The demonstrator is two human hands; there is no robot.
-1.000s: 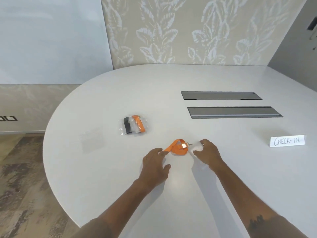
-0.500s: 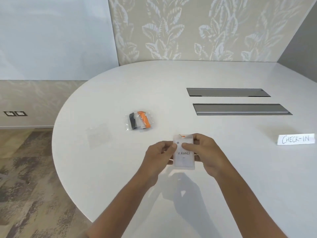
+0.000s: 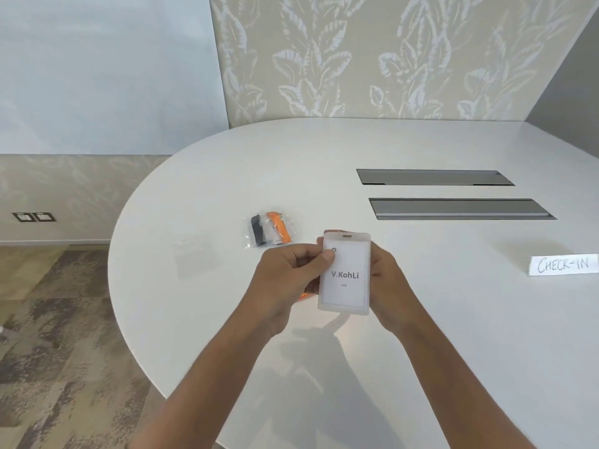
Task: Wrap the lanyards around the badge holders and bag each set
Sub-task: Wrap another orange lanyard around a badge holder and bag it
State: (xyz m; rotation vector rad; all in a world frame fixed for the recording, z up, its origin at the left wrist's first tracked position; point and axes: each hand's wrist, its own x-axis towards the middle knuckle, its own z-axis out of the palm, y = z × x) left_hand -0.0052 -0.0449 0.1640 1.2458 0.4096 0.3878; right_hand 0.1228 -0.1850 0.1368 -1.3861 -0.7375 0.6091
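Badge holder [image 3: 344, 274], upright above the table [image 3: 421, 319], is pinched between left hand [image 3: 293, 277] thumb on its face and right hand [image 3: 384, 280] fingers curled behind. Orange lanyard [image 3: 303, 296] shows beneath left fingers. Bagged set [image 3: 269, 233] lies beyond the left fingers.

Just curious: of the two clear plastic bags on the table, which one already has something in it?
The filled bag just beyond the left hand: it holds orange and black wrapped lanyards. The empty bag lies flat farther left.
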